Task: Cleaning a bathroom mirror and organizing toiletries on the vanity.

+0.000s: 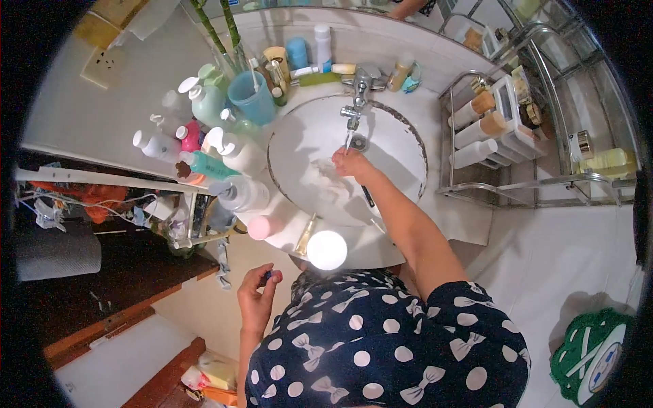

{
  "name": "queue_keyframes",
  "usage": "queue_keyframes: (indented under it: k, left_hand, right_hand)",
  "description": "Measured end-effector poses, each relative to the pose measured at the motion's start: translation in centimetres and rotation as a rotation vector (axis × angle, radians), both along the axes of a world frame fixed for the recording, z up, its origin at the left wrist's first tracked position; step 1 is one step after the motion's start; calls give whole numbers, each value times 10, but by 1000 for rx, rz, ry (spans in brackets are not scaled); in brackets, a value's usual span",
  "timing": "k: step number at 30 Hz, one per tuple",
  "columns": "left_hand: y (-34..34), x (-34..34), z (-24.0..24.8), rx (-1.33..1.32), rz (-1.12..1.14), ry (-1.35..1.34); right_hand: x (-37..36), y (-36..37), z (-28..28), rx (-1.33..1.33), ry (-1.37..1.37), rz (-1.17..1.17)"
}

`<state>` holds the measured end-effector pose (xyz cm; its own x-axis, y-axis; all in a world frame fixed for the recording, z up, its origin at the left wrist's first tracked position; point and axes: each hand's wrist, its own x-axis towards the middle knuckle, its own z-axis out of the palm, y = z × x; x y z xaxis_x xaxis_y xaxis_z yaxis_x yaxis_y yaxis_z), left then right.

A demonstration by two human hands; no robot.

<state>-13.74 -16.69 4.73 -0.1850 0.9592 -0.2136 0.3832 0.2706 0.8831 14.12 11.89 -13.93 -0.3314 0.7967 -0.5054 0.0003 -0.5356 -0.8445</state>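
Observation:
My right hand reaches into the white sink, just below the tap, beside the thin stream. Its fingers are bent together, and what they hold, if anything, I cannot make out. A slim black handle-like thing shows beside my right wrist; whether it is in my hand is hidden. Left of that hand a crumpled white patch, perhaps wet cloth or foam, lies in the basin. My left hand hangs low before the counter, fingers closed on a small dark purple object.
A round white lid or jar, a gold tube and a pink-topped jar stand at the near rim. Several pump bottles and a blue cup crowd the left. A metal rack stands right.

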Motion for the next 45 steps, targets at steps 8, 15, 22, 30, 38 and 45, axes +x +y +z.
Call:
queue_keyframes:
  k: [8, 15, 22, 30, 38, 45]
  left_hand:
    - [43, 27, -3, 245, -81, 234]
    - [44, 45, -61, 329, -24, 433]
    - [49, 48, -75, 354, 32, 481]
    - [20, 39, -51, 354, 84, 280]
    - [77, 50, 58, 510, -17, 116]
    - [241, 121, -3, -514, 13, -768]
  right_hand:
    - [-2, -54, -22, 889, -851, 579]
    - [-2, -34, -22, 675, -937, 657]
    - [7, -45, -44, 630, -852, 485]
    - [1, -36, -31, 540, -1158, 624]
    - [36, -2, 2, 176, -339, -59]
    - [12, -4, 46, 159, -24, -240]
